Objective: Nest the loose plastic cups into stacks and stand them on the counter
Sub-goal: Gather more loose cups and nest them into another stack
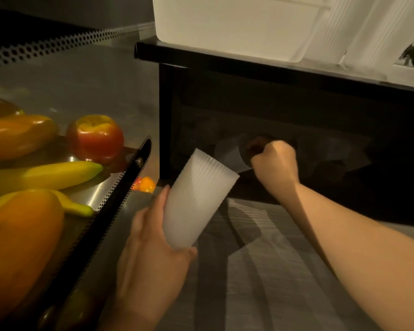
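cup stack (196,201) tilted, clamped in left hand (151,256) grip; right hand (276,163) grip pinches clear cup (230,154).

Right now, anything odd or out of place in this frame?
One thing: a small orange-red fruit lies down in the gap between the metal tray and the dark cabinet, apart from the other fruit. The cup in the left hand looks intact.

Fruit tray (120,185) left; cup (196,201) right of it.

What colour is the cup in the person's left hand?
Translucent white with fine ribbing, in the head view: cup, left hand.
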A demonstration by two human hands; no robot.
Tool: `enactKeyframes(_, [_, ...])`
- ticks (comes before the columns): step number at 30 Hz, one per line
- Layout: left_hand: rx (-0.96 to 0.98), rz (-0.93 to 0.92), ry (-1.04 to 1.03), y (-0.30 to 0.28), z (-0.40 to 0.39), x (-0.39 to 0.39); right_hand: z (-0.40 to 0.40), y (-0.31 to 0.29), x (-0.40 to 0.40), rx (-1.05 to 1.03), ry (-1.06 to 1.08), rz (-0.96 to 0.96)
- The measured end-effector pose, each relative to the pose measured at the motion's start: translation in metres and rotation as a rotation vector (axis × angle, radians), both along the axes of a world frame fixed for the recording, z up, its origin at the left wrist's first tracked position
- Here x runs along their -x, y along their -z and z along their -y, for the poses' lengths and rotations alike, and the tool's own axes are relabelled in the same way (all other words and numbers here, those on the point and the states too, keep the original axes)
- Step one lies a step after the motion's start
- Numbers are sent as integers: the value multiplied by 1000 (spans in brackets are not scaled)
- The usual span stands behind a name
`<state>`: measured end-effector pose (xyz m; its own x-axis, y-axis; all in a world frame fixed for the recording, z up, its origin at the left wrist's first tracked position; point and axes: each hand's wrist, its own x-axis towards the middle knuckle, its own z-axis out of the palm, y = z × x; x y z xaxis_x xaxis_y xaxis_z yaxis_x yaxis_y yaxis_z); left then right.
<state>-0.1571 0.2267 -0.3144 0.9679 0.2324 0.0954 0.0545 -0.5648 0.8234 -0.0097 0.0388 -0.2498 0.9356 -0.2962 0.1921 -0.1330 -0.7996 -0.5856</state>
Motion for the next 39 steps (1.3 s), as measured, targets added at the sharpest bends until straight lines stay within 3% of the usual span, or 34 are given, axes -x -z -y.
enactKeyframes(4, [-36, -49, 53, 1, 6, 5, 20, -6, 17, -90, -109, 272])
enactKeyframes(7, [-40, -69, 74, -1, 11, 8, 28, -10, 28, 84, -253, 337])
enactKeyframes(10, [-41, -94, 91, -6, 15, 8, 28, -18, 44, 33, -454, 242])
enactKeyframes(14, [-14, -158, 94, -10, 19, 6, 33, -39, 61, -259, -672, -45])
enactKeyframes(18, [24, -176, 102, -16, 24, 0, 42, -54, 69, -265, -642, 24])
enactKeyframes(22, [97, -146, 83, -15, 29, -6, 37, -48, 77, -141, -682, 32])
enactKeyframes(26, [110, -94, 29, -8, 24, -7, 26, -46, 80, -301, -744, -105])
enactKeyframes(28, [103, -47, -5, -4, 18, -7, 30, -38, 64, -403, -614, -94])
enactKeyframes(30, [92, -23, -50, -1, 11, -7, 38, -20, 37, -497, -256, -99])
enactKeyframes(32, [100, -17, -93, 2, 5, -9, 38, 0, 15, -686, 56, -287])
enactKeyframes(34, [118, -17, -96, 3, 1, -10, 32, 22, 3, -871, 145, -411])
enactKeyframes(39, [117, 16, -104, 4, 0, -11, 15, 39, -16, -1229, 188, -356])
